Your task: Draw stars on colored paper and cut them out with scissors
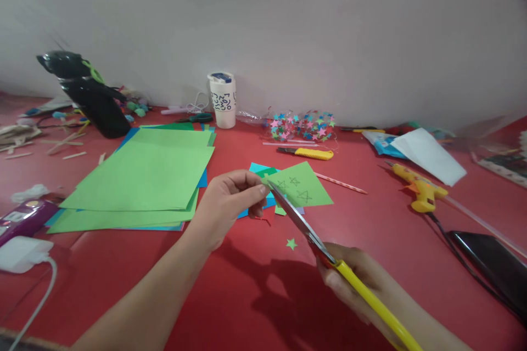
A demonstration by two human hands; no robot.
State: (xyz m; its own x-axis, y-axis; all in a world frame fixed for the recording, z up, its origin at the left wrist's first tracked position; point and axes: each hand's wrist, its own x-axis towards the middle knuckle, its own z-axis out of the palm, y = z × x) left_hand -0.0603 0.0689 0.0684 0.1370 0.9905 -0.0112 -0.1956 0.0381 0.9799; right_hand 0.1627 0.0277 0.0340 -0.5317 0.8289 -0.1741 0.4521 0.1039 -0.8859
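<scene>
My left hand (236, 197) is closed in a pinch, with a small bit of green paper (267, 175) showing at the fingertips. My right hand (354, 277) grips scissors (302, 225) with yellow handles, their blades pointing up and left to my left thumb. Behind the blades lies a green paper piece (321, 186) with several pencilled stars, over blue and green scraps (257, 168). Whether my left fingers touch that piece is unclear. A cut-out green star (291, 244) rests on the red table (230, 307) below the blades.
Green sheets (140, 170) are stacked at left, near a black bottle (94, 98). A white cup (223, 100), star garland (302, 126), yellow cutter (315, 153) and striped pencil (341, 182) lie farther back. At right are a yellow glue gun (424, 189) and black phone (489, 263).
</scene>
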